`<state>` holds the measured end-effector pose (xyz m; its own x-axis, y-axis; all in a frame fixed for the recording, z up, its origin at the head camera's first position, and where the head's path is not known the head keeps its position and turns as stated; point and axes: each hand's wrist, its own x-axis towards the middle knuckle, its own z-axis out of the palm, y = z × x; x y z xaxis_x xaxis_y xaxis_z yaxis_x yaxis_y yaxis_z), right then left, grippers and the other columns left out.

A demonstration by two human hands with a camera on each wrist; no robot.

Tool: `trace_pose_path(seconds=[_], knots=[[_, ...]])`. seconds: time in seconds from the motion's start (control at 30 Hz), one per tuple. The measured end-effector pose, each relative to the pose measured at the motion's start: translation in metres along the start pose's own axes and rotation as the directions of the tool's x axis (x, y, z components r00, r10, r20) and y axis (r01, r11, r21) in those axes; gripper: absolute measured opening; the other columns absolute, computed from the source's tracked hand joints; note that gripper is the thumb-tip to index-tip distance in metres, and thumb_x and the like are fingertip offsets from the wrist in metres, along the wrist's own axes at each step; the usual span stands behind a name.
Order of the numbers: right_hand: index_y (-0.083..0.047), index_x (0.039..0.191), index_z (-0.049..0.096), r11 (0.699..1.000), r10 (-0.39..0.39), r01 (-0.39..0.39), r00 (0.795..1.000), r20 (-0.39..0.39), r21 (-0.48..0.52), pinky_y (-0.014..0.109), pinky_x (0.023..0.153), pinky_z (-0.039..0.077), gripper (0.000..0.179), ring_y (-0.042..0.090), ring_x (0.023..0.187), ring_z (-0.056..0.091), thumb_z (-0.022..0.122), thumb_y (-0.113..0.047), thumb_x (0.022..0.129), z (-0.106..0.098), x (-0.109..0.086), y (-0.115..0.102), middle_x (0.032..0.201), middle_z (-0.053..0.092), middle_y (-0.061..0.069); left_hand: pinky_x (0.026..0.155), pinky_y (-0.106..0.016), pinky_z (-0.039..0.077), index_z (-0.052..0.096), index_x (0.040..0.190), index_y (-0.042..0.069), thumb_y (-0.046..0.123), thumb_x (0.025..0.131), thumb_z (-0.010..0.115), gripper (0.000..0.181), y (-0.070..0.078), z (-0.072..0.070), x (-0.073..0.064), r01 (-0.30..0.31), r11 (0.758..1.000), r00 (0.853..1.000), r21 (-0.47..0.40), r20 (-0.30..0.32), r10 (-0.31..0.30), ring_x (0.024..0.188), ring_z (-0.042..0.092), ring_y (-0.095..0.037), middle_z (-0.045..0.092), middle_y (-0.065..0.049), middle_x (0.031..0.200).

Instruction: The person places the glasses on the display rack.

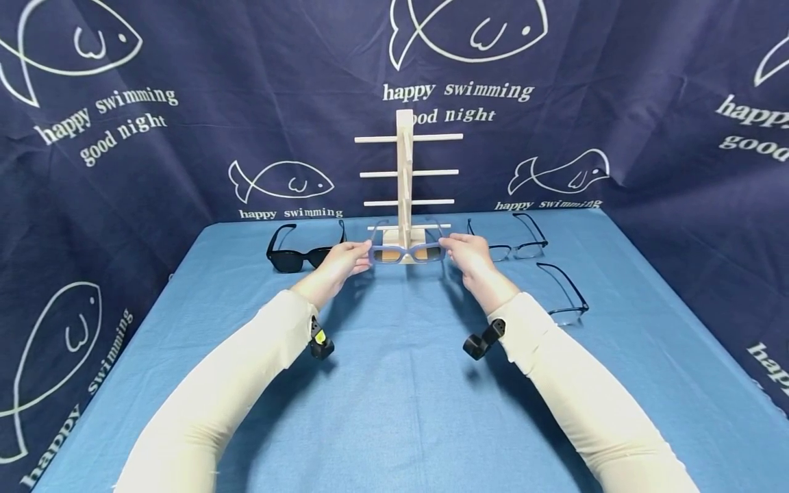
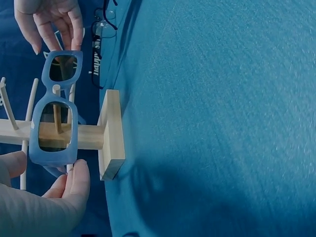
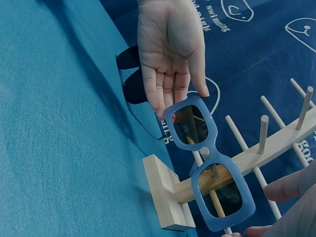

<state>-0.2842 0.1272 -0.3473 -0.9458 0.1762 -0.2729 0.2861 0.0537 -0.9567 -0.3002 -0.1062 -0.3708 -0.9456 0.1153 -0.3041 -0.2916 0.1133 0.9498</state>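
Note:
Blue-framed sunglasses (image 1: 407, 255) with dark lenses are held level in front of the lowest bar of a wooden glasses stand (image 1: 404, 157). My left hand (image 1: 342, 263) grips their left end, thumb and fingers at the frame's edge in the left wrist view. At the opposite end, my right hand (image 1: 470, 259) holds the frame by its outer corner. A short peg of the stand shows at the bridge of the sunglasses (image 3: 210, 157) in the right wrist view. The temples reach back toward the stand, partly hidden.
Black sunglasses (image 1: 288, 261) lie on the blue cloth left of the stand. Two pairs of dark-framed eyeglasses lie to the right, one pair (image 1: 529, 246) farther back and another (image 1: 570, 311) nearer, partly behind the right sleeve. A dark printed curtain (image 1: 296, 89) hangs behind.

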Motion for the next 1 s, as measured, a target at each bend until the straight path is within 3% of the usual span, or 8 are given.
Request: trace_pose_path(seconds=[0.4, 0.63, 0.77, 1.0], knots=[[-0.002, 0.143, 0.044, 1.000, -0.018, 0.018, 1.000, -0.005, -0.017, 0.025, 0.092, 0.045, 0.050, 0.013, 0.099, 0.051, 0.057, -0.016, 0.097, -0.002, -0.003, -0.002, 0.136, 0.051, 0.012, 0.111, -0.034, 0.044, 0.039, 0.143, -0.004, 0.027, 0.102, 0.050, 0.053, 0.002, -0.003, -0.005, -0.017, 1.000, 1.000, 0.008, -0.011, 0.017, 0.128, 0.051, -0.031, 0.046, -0.022, 0.144], [-0.002, 0.143, 0.045, 0.999, -0.027, 0.028, 0.999, -0.034, 0.021, 0.036, 0.114, 0.038, 0.050, 0.025, 0.132, 0.047, 0.057, -0.015, 0.097, -0.002, -0.004, -0.005, 0.146, 0.046, 0.014, 0.113, -0.037, 0.042, 0.039, 0.143, -0.004, 0.027, 0.102, 0.050, 0.052, -0.002, -0.009, -0.007, -0.048, 0.999, 0.999, 0.011, -0.003, 0.048, 0.128, 0.052, -0.032, 0.049, -0.023, 0.142], [-0.001, 0.143, 0.045, 0.998, -0.038, 0.039, 0.999, -0.036, 0.044, 0.034, 0.114, 0.038, 0.049, 0.024, 0.132, 0.047, 0.057, -0.014, 0.096, -0.002, -0.006, -0.008, 0.147, 0.046, 0.014, 0.114, -0.037, 0.041, 0.041, 0.143, -0.002, 0.028, 0.102, 0.051, 0.051, -0.005, -0.011, -0.009, -0.062, 0.997, 0.998, 0.055, -0.006, 0.063, 0.129, 0.051, -0.031, 0.049, -0.021, 0.142], [-0.003, 0.141, 0.048, 0.995, -0.068, 0.071, 0.997, -0.041, 0.070, 0.029, 0.113, 0.041, 0.047, 0.024, 0.133, 0.048, 0.058, -0.013, 0.096, 0.001, -0.014, -0.011, 0.146, 0.047, 0.013, 0.115, -0.037, 0.040, 0.044, 0.141, -0.001, 0.025, 0.101, 0.053, 0.049, -0.004, -0.013, -0.015, -0.082, 0.995, 0.997, 0.054, -0.005, 0.082, 0.133, 0.048, -0.032, 0.049, -0.021, 0.143]])
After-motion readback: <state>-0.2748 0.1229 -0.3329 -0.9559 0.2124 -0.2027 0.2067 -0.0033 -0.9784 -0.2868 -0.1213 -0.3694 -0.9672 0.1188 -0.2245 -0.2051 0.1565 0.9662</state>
